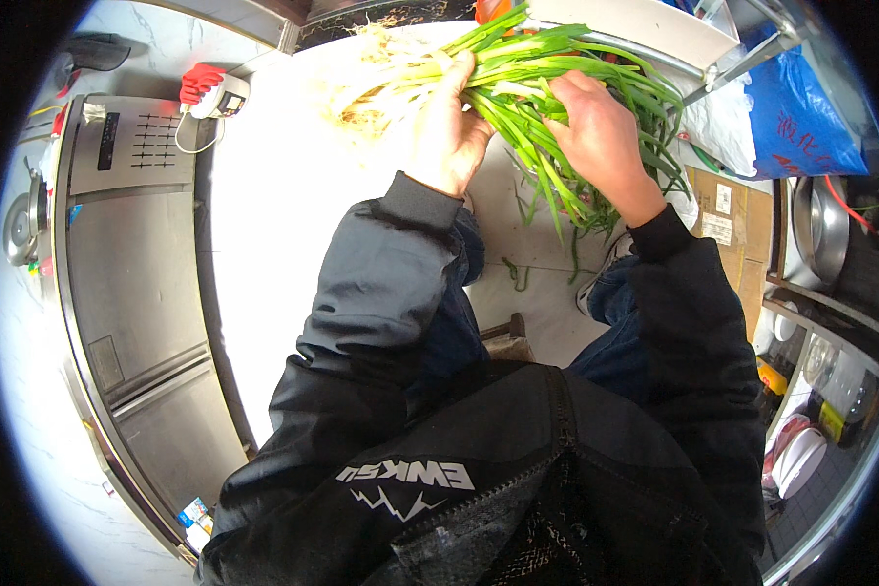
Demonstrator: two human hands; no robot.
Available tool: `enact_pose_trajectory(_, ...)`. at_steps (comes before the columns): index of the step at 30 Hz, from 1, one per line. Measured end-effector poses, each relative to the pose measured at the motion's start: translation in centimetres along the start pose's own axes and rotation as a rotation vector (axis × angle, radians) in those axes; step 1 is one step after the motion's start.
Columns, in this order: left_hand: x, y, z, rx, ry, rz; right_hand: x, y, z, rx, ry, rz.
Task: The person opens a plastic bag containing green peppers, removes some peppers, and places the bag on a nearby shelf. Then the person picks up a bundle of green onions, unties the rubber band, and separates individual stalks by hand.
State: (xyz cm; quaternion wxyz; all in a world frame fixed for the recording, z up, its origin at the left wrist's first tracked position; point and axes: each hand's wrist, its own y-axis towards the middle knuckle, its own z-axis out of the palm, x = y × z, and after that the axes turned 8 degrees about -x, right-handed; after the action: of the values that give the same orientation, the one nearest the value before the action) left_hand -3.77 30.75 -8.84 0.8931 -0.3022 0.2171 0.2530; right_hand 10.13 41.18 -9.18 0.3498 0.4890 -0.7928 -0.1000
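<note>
My left hand [450, 139] is closed around a large bunch of scallions [513, 69] near the pale lower stalks, thumb on top. The stringy roots [366, 110] point left, partly washed out by bright light. Over the green leaves at the right is my right hand [597, 128], its thumb and curled fingers pinching some of them. Long leaf ends [655, 102] droop past that hand towards the floor. Below the bunch, a few loose green scraps [516, 275] lie on the pale tiles between my feet.
A stainless-steel cabinet [139, 271] stands along the left. By its far corner, a red glove [201, 82] rests on a white device [231, 99]. To the right are a blue bag [791, 117], a flattened cardboard piece [732, 212] and shelving with a metal basin [824, 227].
</note>
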Motion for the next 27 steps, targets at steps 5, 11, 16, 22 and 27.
enact_pose_trajectory(5,-0.4,0.0,0.0,0.040,0.024,0.031,-0.8,0.7,-0.4,0.097,0.275,0.176)
enact_pose_trajectory(11,-0.2,0.2,0.0,0.063,0.064,0.084,-0.7,0.6,-1.1,0.053,0.618,0.437)
enact_pose_trajectory(16,-2.2,1.4,-1.3,-0.056,0.020,0.163,-3.0,1.8,-5.1,0.054,0.900,0.661)
enact_pose_trajectory(22,-3.9,2.6,-2.5,-0.098,-0.042,0.207,-4.9,2.3,-8.7,-0.229,1.236,0.684)
enact_pose_trajectory(27,-3.5,2.7,-2.8,-0.068,0.019,0.219,-5.4,2.4,-8.9,-0.021,1.082,0.610)
